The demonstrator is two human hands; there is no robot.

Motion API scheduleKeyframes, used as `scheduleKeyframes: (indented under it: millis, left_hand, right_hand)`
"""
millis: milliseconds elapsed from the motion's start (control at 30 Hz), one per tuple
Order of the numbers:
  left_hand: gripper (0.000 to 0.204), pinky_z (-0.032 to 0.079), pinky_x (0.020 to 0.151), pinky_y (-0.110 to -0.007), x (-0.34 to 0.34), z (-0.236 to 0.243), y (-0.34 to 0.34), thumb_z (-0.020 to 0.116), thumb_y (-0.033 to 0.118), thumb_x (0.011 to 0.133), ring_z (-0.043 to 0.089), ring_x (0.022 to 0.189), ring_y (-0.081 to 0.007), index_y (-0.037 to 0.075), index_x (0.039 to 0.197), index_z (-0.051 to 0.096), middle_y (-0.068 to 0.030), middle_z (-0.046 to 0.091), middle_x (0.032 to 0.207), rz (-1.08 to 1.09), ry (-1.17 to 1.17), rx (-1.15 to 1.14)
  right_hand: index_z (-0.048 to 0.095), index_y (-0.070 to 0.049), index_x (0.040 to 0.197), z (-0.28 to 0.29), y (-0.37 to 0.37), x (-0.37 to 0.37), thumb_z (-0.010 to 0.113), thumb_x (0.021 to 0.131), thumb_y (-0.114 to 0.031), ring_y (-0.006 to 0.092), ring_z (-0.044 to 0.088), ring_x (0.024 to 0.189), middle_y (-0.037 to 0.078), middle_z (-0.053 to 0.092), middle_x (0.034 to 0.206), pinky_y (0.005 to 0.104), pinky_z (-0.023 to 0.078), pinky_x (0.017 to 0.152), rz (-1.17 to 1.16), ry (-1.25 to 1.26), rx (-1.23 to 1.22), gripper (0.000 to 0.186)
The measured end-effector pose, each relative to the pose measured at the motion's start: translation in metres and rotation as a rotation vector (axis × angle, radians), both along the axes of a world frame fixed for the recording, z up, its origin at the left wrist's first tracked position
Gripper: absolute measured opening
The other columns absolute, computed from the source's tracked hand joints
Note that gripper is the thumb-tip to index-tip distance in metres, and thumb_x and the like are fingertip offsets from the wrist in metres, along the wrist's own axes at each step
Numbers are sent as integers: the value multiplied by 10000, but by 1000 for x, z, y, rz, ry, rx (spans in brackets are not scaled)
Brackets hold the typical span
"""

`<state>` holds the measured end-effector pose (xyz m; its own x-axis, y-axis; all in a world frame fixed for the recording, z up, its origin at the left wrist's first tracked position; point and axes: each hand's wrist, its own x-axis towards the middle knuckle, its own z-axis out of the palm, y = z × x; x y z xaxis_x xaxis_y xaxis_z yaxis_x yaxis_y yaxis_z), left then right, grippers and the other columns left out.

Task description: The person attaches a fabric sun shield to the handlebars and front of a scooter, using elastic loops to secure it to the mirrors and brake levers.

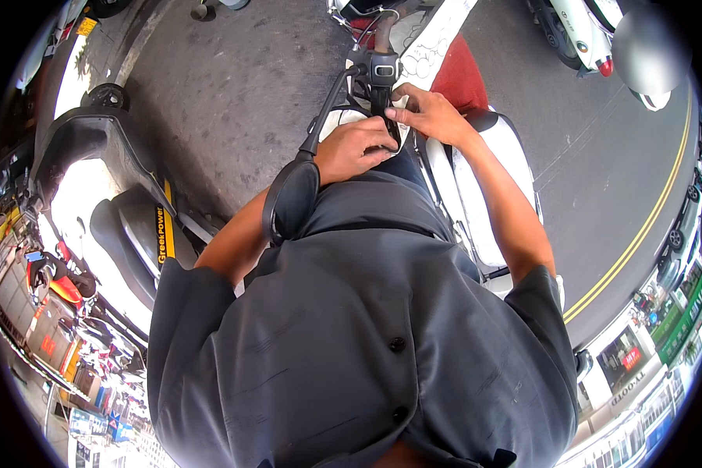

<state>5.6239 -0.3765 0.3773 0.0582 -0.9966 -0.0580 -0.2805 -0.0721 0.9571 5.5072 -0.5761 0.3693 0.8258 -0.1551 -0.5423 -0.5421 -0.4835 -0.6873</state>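
Observation:
My left hand [356,148] is closed, its fingers curled against a dark part with a white edge just below the black handlebar grip [381,101] of a white scooter. Whatever lies in those fingers is hidden. My right hand [433,117] reaches in from the other side of the grip. Its fingers are bent down beside the grip, with the thumb pointing toward my left hand; what they pinch cannot be made out. Beyond the hands sits the black switch housing [384,70]. A black rear-view mirror [292,199] on its stalk hangs over my left forearm.
A white panel with line drawings [425,51] and a red cover [460,82] lie beyond my right hand. The scooter's white seat [480,203] is beside my right forearm. Another scooter [125,210] stands at left, a white one [581,31] at upper right. Grey pavement [203,93] surrounds them.

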Motion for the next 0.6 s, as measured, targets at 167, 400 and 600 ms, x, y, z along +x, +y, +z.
scheduleKeyframes:
  millis: [167, 400, 600]
  left_hand:
    - [176, 517, 688, -350, -1, -2, 1, 658, 78, 847, 659, 770, -233, 20, 1008, 700, -86, 608, 904, 163, -166, -54]
    - [378, 483, 648, -362, 5, -18, -3, 653, 376, 907, 627, 671, -255, 5, 931, 721, -129, 648, 735, 294, 7, 312]
    - [529, 441, 458, -341, 15, -18, -22, 573, 529, 942, 593, 489, -201, 34, 1010, 746, -106, 650, 627, 111, 197, 673]
  right_hand:
    - [521, -46, 1163, -2, 13, -9, 582, 847, -38, 192, 613, 710, 105, 635, 771, 330, 473, 666, -147, -44, 82, 322]
    - [570, 21, 1173, 3, 50, -41, 475, 887, 44, 64, 479, 696, -1, 537, 822, 214, 420, 643, -728, -343, 515, 302]
    - [643, 21, 1111, 2, 57, -34, 505, 892, 14, 76, 520, 679, 9, 578, 766, 233, 450, 650, -697, -317, 333, 259]
